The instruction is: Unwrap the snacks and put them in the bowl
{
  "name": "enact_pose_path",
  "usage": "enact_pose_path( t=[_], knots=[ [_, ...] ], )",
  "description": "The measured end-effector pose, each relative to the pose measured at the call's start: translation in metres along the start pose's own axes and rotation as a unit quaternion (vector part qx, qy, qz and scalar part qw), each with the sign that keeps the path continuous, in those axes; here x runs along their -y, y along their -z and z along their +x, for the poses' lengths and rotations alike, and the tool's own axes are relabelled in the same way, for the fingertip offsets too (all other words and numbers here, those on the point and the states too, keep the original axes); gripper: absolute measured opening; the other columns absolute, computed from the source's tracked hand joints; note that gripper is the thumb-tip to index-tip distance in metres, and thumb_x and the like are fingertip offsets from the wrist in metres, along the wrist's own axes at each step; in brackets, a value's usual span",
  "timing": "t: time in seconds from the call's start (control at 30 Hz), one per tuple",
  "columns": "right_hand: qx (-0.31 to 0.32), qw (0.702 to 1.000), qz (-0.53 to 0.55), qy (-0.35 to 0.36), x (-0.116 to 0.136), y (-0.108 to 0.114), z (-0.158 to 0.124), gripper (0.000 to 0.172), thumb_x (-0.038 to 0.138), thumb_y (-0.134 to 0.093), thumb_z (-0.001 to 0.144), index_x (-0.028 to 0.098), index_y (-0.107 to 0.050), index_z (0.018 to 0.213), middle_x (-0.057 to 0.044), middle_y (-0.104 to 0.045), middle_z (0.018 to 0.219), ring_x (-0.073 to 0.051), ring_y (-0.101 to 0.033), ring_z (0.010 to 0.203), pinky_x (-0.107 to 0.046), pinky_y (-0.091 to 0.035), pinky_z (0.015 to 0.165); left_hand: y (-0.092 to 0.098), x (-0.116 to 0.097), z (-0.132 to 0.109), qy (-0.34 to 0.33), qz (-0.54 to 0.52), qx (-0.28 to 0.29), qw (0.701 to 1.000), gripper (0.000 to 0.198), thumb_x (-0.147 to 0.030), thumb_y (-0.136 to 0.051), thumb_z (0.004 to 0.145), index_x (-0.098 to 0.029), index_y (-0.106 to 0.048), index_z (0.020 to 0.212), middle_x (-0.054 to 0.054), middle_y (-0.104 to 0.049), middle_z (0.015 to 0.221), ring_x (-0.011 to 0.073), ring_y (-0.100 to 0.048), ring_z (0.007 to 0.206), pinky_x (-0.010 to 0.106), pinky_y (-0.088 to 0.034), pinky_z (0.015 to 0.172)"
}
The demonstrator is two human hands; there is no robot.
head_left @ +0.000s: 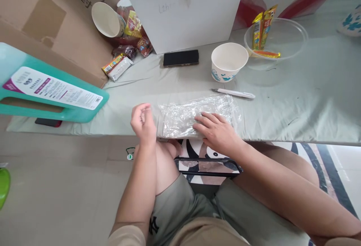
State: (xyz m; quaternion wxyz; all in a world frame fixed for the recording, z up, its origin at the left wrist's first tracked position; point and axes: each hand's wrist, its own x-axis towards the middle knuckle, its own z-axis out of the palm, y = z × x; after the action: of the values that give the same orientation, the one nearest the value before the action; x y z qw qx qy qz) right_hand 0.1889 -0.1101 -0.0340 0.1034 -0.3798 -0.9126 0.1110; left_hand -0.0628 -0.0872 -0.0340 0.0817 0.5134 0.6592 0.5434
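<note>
At the near edge of the surface [282,114] I have the clear plastic wrap [180,120] lying between the two hands: its right part is under the right hand [216,129], and its left end is just beside the left hand [143,122]. My right forearm slants in from the lower right, and that hand is palm down, fingers loosely spread, resting on the wrap without gripping it. My left forearm rises steeply over the knee, the wrist bent and the fingers curled in toward the palm; from this one view I cannot tell whether they close on anything small. The wrap looks flat, crumpled and shiny, a rough oblong set lengthwise along the edge, with white glints across its creases.

Just past it I see a white craft knife [237,93], its dark tip pointing left. Farther out stand a paper cup [229,64] with blue leaf prints and, to its left, a dark phone [181,58] lying flat. Off to the left is a teal jug [87,114]. Beyond the cup, a clear bowl [295,50] holds yellow snack sticks [263,30], and a white box [186,13] stands behind the phone.
</note>
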Motion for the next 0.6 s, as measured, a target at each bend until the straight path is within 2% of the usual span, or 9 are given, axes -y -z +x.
enact_pose_path(
  t=[0.07,0.17,0.23,0.3,0.37,0.43,0.47,0.53,0.6],
  knots=[
    [-0.010,1.000,0.020,0.019,-0.006,0.001,-0.004,0.034,0.004,-0.057,0.084,0.021,-0.070,0.111,-0.010,-0.066,0.136,-0.033,-0.054,0.136,-0.051,-0.046,0.108,0.002,0.007,0.005,0.068,-0.041,-0.010,0.997,0.016,-0.026,-0.054,0.085,-0.020,-0.068,0.090,0.003,-0.070,0.089,0.0167,-0.067,0.090,0.029,-0.053,0.085],
    [-0.033,0.992,0.100,0.076,-0.018,0.007,-0.009,0.020,0.008,-0.055,0.087,0.021,-0.070,0.091,-0.009,-0.072,0.118,-0.031,-0.065,0.119,-0.051,-0.051,0.098,-0.001,0.009,0.004,0.114,-0.102,0.066,0.986,0.015,-0.032,-0.056,0.083,-0.020,-0.066,0.085,0.003,-0.069,0.082,0.0157,-0.067,0.084,0.029,-0.053,0.082],
    [-0.067,0.978,0.177,0.091,-0.025,0.016,-0.012,0.016,0.013,-0.055,0.089,0.022,-0.068,0.088,-0.008,-0.073,0.110,-0.028,-0.069,0.105,-0.049,-0.053,0.091,-0.005,0.007,0.001,0.145,-0.151,0.116,0.971,0.018,-0.037,-0.057,0.082,-0.020,-0.064,0.083,0.003,-0.069,0.078,0.0156,-0.068,0.080,0.030,-0.054,0.081],
    [-0.114,0.949,0.283,0.074,-0.028,0.030,-0.015,0.015,0.016,-0.055,0.091,0.024,-0.067,0.090,-0.007,-0.073,0.105,-0.024,-0.070,0.096,-0.044,-0.055,0.086,-0.008,0.004,-0.003,0.167,-0.205,0.161,0.951,0.020,-0.038,-0.058,0.080,-0.020,-0.064,0.085,0.005,-0.071,0.081,0.0174,-0.070,0.083,0.032,-0.056,0.081],
    [-0.157,0.896,0.415,0.034,-0.029,0.045,-0.017,0.010,0.023,-0.058,0.094,0.025,-0.065,0.088,-0.006,-0.072,0.098,-0.021,-0.070,0.092,-0.040,-0.056,0.084,-0.012,0.001,-0.007,0.160,-0.237,0.220,0.933,0.021,-0.036,-0.059,0.079,-0.020,-0.067,0.091,0.009,-0.075,0.094,0.0213,-0.072,0.097,0.036,-0.057,0.087],
    [-0.187,0.816,0.546,-0.029,-0.030,0.055,-0.018,0.014,0.035,-0.065,0.093,0.025,-0.062,0.083,-0.004,-0.070,0.092,-0.020,-0.070,0.087,-0.038,-0.058,0.081,-0.016,-0.003,-0.010,0.113,-0.230,0.307,0.917,0.031,-0.034,-0.061,0.079,-0.022,-0.068,0.107,0.012,-0.073,0.119,0.0252,-0.067,0.120,0.041,-0.054,0.100],
    [-0.196,0.771,0.603,-0.064,-0.032,0.058,-0.018,0.020,0.041,-0.069,0.090,0.025,-0.061,0.081,-0.003,-0.069,0.089,-0.019,-0.070,0.085,-0.037,-0.058,0.078,-0.018,-0.007,-0.012,0.074,-0.213,0.353,0.908,0.041,-0.035,-0.063,0.080,-0.023,-0.066,0.119,0.013,-0.068,0.134,0.0267,-0.060,0.132,0.043,-0.051,0.107],
    [-0.199,0.685,0.690,-0.124,-0.038,0.058,-0.017,0.028,0.046,-0.079,0.082,0.025,-0.060,0.079,0.000,-0.066,0.086,-0.017,-0.069,0.077,-0.033,-0.058,0.070,-0.025,-0.020,-0.011,-0.027,-0.172,0.418,0.891,0.070,-0.039,-0.072,0.077,-0.027,-0.051,0.143,0.013,-0.046,0.159,0.0296,-0.042,0.149,0.046,-0.043,0.117],
    [-0.190,0.623,0.743,-0.154,-0.044,0.055,-0.015,0.030,0.042,-0.086,0.073,0.025,-0.062,0.080,0.002,-0.065,0.084,-0.014,-0.067,0.070,-0.027,-0.055,0.062,-0.033,-0.039,-0.007,-0.126,-0.149,0.433,0.880,0.096,-0.044,-0.082,0.071,-0.029,-0.037,0.154,0.013,-0.026,0.170,0.0325,-0.027,0.156,0.050,-0.036,0.122]
  ],
)
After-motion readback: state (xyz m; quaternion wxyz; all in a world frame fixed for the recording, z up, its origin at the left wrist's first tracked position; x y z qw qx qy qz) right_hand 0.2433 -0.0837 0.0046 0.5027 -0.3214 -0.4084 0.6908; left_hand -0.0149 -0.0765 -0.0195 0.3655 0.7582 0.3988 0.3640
